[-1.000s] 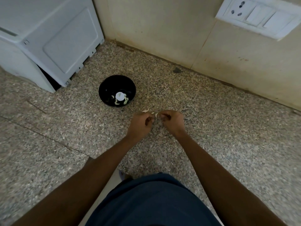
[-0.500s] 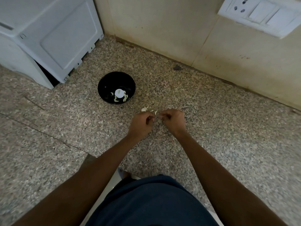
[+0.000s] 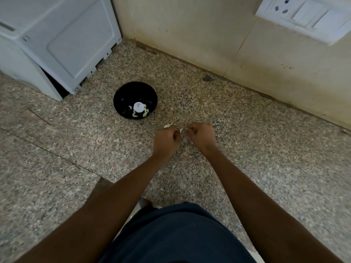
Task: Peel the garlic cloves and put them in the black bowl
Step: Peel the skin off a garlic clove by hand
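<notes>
Little has moved since the earlier frame: left hand (image 3: 166,138) and right hand (image 3: 201,135) stay together, pinching one garlic clove (image 3: 181,129) (barely visible). Peeling continues, near-right of the black bowl (image 3: 121,95).

A home kitchen, by the look of it: a speckled granite counter (image 3: 247,130) meets a cream tiled wall (image 3: 190,35) carrying a white switch-and-socket plate (image 3: 303,16), with a white appliance (image 3: 57,40) (its make unclear) standing in the corner.
</notes>
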